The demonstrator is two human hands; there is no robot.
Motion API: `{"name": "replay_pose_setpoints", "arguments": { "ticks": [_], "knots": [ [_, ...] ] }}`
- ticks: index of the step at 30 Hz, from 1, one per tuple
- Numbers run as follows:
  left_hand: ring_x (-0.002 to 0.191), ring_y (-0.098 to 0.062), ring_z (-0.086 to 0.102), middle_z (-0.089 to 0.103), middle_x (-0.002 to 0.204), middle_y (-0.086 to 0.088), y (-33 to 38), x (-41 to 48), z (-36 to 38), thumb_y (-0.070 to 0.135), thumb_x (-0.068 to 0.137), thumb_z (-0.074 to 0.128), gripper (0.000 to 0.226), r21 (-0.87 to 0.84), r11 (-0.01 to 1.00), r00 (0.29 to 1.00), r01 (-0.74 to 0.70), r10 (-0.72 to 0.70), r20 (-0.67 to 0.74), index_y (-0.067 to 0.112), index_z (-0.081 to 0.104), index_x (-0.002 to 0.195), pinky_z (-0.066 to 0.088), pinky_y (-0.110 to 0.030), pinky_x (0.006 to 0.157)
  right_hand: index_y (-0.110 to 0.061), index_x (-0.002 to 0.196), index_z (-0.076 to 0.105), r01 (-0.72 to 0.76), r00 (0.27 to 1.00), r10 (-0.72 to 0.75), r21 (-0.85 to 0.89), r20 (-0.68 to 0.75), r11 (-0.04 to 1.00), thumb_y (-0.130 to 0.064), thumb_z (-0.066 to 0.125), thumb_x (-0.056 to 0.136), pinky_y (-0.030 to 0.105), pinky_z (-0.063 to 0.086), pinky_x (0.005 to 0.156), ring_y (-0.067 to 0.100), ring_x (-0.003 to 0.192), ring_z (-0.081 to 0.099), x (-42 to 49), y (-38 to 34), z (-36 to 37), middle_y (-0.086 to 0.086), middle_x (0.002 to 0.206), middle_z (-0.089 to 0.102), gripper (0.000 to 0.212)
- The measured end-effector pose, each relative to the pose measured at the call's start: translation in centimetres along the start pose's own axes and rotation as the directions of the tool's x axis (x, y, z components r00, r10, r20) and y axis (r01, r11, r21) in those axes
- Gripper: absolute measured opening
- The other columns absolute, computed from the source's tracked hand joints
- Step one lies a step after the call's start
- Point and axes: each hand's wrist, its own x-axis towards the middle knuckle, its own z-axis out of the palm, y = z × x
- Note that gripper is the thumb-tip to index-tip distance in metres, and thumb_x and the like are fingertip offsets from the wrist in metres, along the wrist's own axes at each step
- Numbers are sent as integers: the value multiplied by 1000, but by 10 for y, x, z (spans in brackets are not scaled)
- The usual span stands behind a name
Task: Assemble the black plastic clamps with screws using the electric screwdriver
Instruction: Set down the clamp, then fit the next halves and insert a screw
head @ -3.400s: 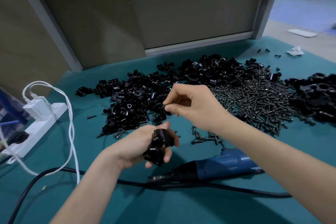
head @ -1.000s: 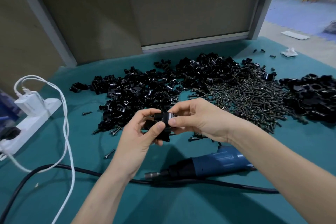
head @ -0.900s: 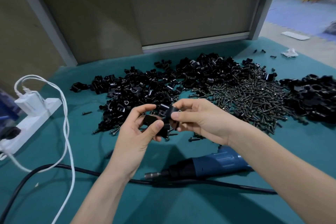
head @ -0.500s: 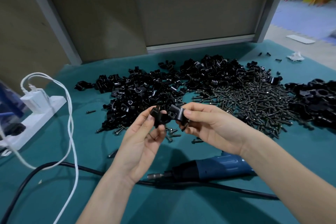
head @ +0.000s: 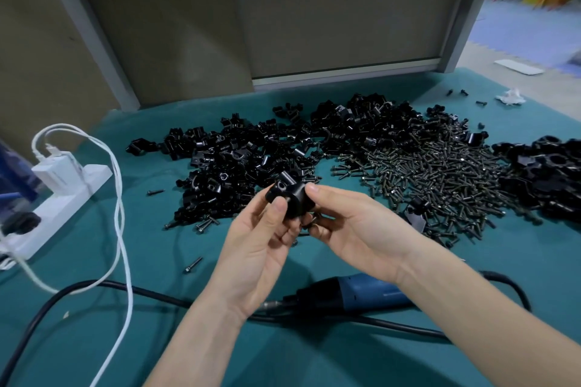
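Head cam, looking down at the bench: both hands meet mid-frame above the teal cloth-covered table (head: 94, 339). L hand (head: 261, 248) grips a small black plastic clamp (head: 290, 196), w/ thumb pressed on its front face and fingers curled up behind it. R hand (head: 355, 229) holds the same clamp from the right, index fingertip on its edge, other fingers curled beneath. Clamp is up in the air btwn the two hands, a round hole showing on its upper-left end. Can't tell if a screw is in it.

Blue-and-black electric screwdriver (head: 361, 292) lies on its side on the cloth under the R wrist, tip pointing left, untouched. Thick black cable (head: 94, 287) runs along the cloth beneath it toward lower left.

Behind the hands is a wide heap of loose black plastic clamp parts (head: 251, 160). A big spread of dark metal screws (head: 440, 179) lies just right of it, edges mixing. Far right there's a separate pile of bulkier black clamp pieces (head: 547, 179). One stray dark screw (head: 193, 264) lies alone on the cloth, left of the L hand.

Left edge: white power strip (head: 63, 214) w/ a white plug-in charger (head: 58, 171) in it. A thin white cable (head: 121, 229) loops down across the black one. Crumpled white paper scrap (head: 511, 96) sits at the far-right back corner.
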Motion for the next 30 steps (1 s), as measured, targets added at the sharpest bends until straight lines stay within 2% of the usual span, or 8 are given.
{"name": "replay_pose_setpoints", "arguments": {
  "ticks": [8, 12, 15, 18, 21, 25, 27, 30],
  "knots": [
    [69, -9, 67, 74, 88, -3, -3, 0, 1, 31, 65, 81, 27, -43, 999, 999, -23, 24, 23, 17, 79, 88, 55, -19, 73, -6, 94, 71, 84, 995, -88, -77, -49, 994, -27, 63, 78, 16, 46, 60, 9, 71, 57, -5, -5, 4, 5, 85, 66, 27],
    [66, -7, 68, 74, 84, -1, -4, -1, 0, 26, 70, 71, 19, 12, 1000, 1000, 0, -1, 29, 18, 80, 84, 56, -16, 69, -7, 89, 71, 69, 997, -72, -101, -35, 993, -26, 65, 77, 16, 47, 58, 8, 66, 61, -7, -8, 3, 6, 80, 68, 23],
    [70, -8, 66, 73, 88, -2, -1, -2, -2, 40, 55, 90, 43, 110, 994, 995, -8, -2, 96, 19, 79, 91, 54, -16, 66, -10, 84, 72, 33, 999, -34, -92, -12, 995, -27, 67, 75, 17, 48, 58, 9, 67, 62, -6, -11, 0, 4, 78, 68, 20],
    [75, -13, 58, 71, 87, -1, 4, -2, -4, 50, 61, 78, 39, 341, 939, 997, -52, 30, 69, 27, 78, 92, 50, -18, 63, -15, 80, 74, -24, 1000, 24, -93, 2, 995, -30, 69, 72, 18, 51, 60, 9, 68, 63, -6, -17, -2, 1, 78, 68, 18],
    [77, -8, 61, 72, 86, 7, 10, 1, -4, 49, 69, 78, 25, 446, 893, 996, -59, 21, 89, 35, 77, 90, 51, -18, 64, -16, 78, 76, -63, 998, 65, -93, 12, 994, -28, 69, 72, 18, 52, 61, 8, 68, 65, -6, -20, -3, -1, 78, 69, 15],
    [92, -10, 64, 74, 97, 3, 11, 5, -2, 75, 51, 76, 60, 469, 876, 991, -109, 57, 124, 33, 76, 94, 48, -32, 85, -14, 78, 77, -114, 993, 114, -3, -10, 994, -23, 69, 72, 18, 51, 56, 8, 63, 63, -3, -22, 1, 1, 78, 69, 13],
    [104, -15, 63, 73, 105, 2, 8, 7, 1, 79, 57, 68, 62, 476, 863, 983, -167, 105, 153, 33, 75, 97, 45, -34, 98, -16, 80, 78, -151, 988, 152, 44, -14, 988, -21, 69, 71, 18, 49, 53, 10, 60, 62, -2, -22, 4, 2, 78, 69, 14],
    [114, -15, 61, 69, 119, -2, 4, 7, 10, 77, 73, 53, 63, 455, 867, 975, -205, 139, 174, 25, 69, 105, 48, -23, 91, -20, 88, 77, -199, 980, 200, 88, -7, 976, -21, 70, 67, 18, 50, 54, 14, 58, 60, -1, -22, 9, 5, 77, 68, 23]
  ]
}}
